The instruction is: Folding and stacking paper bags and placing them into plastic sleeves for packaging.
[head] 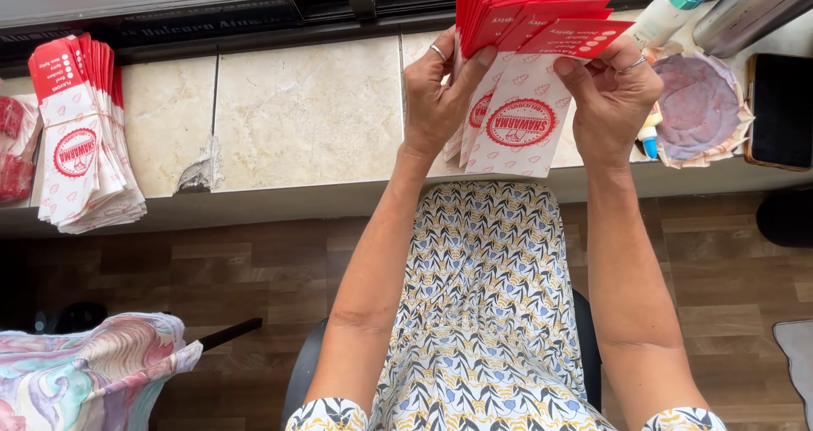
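Paper bags (pixel 517 118): fanned red-and-white sheaf, held upright over the bench's (pixel 305 109) near edge. Left hand (pixel 436 92) pinches the back of the sheaf; right hand (pixel 611 96) pinches the front bag's top flap. Judged light, thin, floppy, slippery; best gripped at the edges.

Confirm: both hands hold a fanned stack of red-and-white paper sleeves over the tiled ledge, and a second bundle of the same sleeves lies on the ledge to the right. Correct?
Not quite. In the head view the left hand and right hand do hold the fanned stack of sleeves over the tiled ledge, but the second bundle lies on the ledge to the left, not the right.
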